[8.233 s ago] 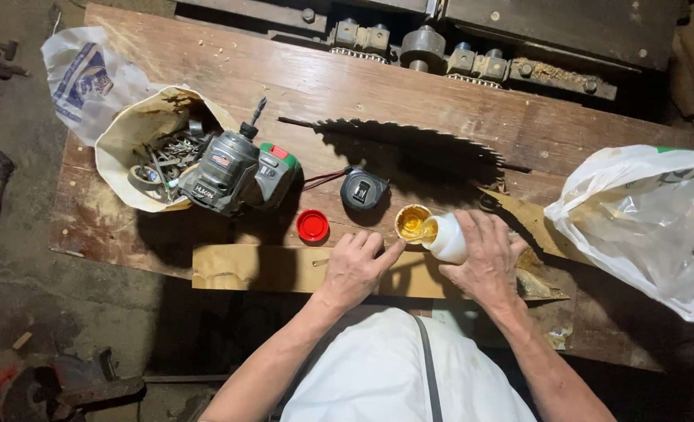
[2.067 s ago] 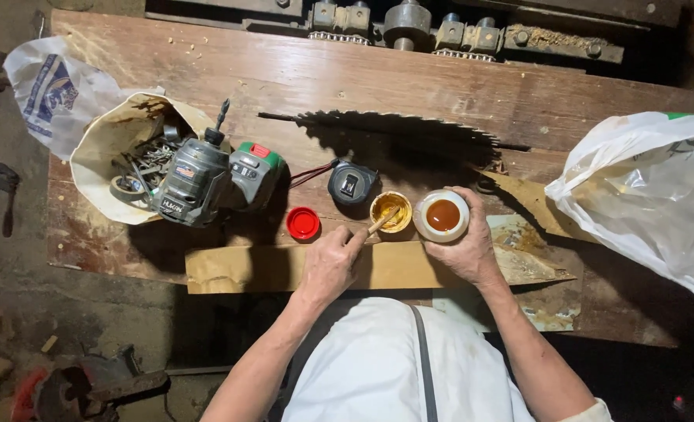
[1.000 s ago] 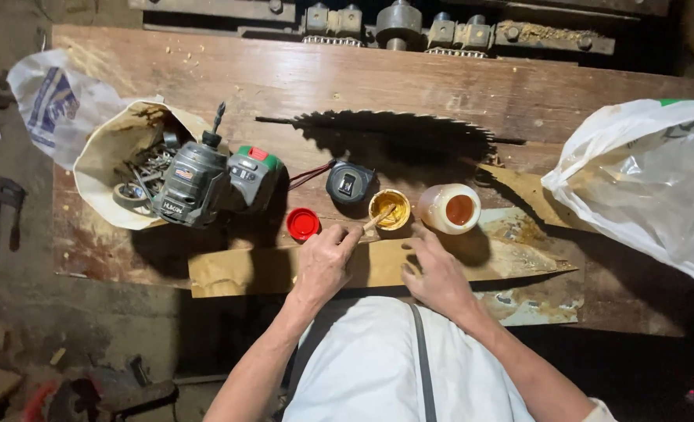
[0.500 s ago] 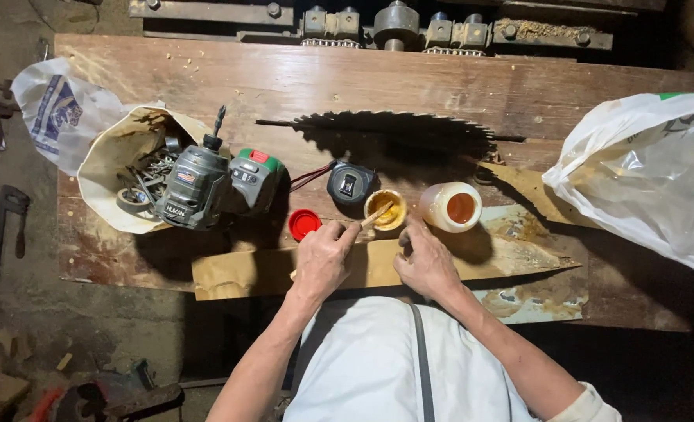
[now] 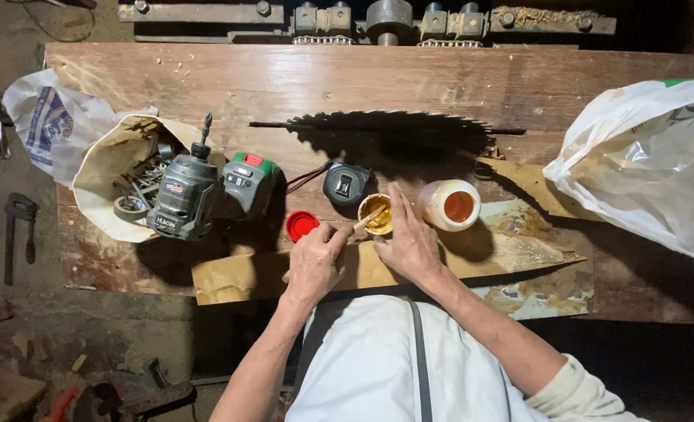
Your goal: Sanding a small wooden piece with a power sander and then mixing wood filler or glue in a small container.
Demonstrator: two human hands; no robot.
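Small round open cup (image 5: 377, 213) of yellow paste, upright, thin stick (image 5: 367, 219) dipped in

The worktop (image 5: 206, 78) is rough, worn wood; a glossy plastic bag (image 5: 644, 164) (thin, crinkled) lies near a matt brown paper sheet (image 5: 487, 258) and toothed metal saw blade (image 5: 394, 129).

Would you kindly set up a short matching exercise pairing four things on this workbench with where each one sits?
Things:
1. red lid
2. white jar
3. small stick
4. cordless drill

Places:
A. held in the left hand, tip in the small yellow cup
B. lying partly on the open bag of hardware
C. standing open just right of the right hand
D. flat on the bench between the drill's battery and the left hand

Pairs: 1-D, 2-C, 3-A, 4-B
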